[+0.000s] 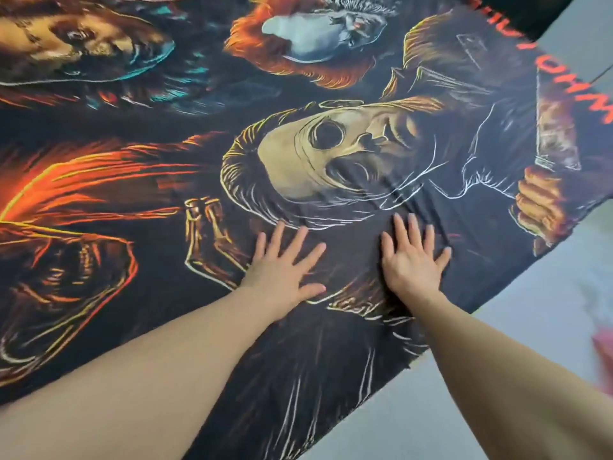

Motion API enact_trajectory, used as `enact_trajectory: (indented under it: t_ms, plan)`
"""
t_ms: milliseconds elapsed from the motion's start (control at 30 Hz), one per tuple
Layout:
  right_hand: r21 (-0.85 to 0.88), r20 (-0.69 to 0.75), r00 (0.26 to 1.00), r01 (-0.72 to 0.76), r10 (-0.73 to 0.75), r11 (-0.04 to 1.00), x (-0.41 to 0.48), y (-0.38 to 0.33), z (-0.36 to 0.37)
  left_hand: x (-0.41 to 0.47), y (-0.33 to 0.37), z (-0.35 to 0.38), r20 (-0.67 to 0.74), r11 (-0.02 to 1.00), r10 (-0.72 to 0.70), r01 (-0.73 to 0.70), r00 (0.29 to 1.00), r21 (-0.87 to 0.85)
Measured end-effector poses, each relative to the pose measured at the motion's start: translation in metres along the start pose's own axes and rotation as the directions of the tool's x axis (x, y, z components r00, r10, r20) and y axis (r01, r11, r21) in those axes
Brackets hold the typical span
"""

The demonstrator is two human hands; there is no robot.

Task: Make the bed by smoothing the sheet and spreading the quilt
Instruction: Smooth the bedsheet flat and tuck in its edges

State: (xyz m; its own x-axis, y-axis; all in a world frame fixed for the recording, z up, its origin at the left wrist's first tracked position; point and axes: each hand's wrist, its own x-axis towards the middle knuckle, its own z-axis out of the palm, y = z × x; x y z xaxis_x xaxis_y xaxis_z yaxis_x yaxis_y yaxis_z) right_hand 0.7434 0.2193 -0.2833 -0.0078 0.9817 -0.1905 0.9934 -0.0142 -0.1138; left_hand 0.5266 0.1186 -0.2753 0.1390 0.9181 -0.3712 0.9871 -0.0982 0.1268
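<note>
Left hand (285, 263): open, palm down, fingers straight and spread, pressed flat on the thin black fabric sheet printed with orange, yellow and cream horror-mask figures (166, 127). Right hand (411, 260): open, palm down, fingers straight and slightly spread, pressed flat on the same sheet just beside the left hand, with a strip of dark fabric between the two. Neither hand grips or pinches the fabric. Both bare forearms reach in from the lower edge of the view. Small creases radiate in the fabric ahead of the right fingertips. Directly beyond both hands lies the large printed cream-coloured mask with hollow black eye sockets (315, 154); further printed faces occupy the far side and the left side. The sheet lies spread out flat and fills most of the view; its near edge runs diagonally from lower centre to the right. Orange block lettering (570, 71) runs along the sheet's right border. Beyond that edge is a pale grey floor surface (497, 343). A blurred pink object (602, 353) sits at the right margin; what it is cannot be told.
</note>
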Motion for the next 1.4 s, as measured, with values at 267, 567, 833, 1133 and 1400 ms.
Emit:
enact_trajectory:
  t_ms: [267,567,833,1133,1400]
  plan:
    - [-0.075,-0.172,0.956,0.227,-0.237,0.971,0.027,-0.005,-0.041,0.072,0.002,-0.068,-0.217,0.98,-0.199,0.188,0.956,-0.069]
    - [-0.011,-0.04,0.94,0.338,-0.338,0.941,0.12,0.006,-0.021,0.176,-0.021,-0.072,0.017,0.845,-0.503,0.496,0.864,-0.2]
    - [-0.206,-0.141,0.987,-0.112,0.084,0.972,0.217,0.141,-0.088,0.267,0.131,-0.125,-0.147,0.954,0.12,-0.155,0.982,-0.257]
    - [0.01,-0.102,0.857,0.509,-0.506,0.86,0.23,0.041,-0.039,0.328,0.044,-0.135,0.028,0.747,-0.634,0.622,0.773,-0.235]
    - [-0.006,0.013,0.991,-0.133,0.133,0.991,0.393,0.367,-0.108,0.487,0.305,-0.143,-0.204,0.996,-0.076,0.067,0.976,-0.05]
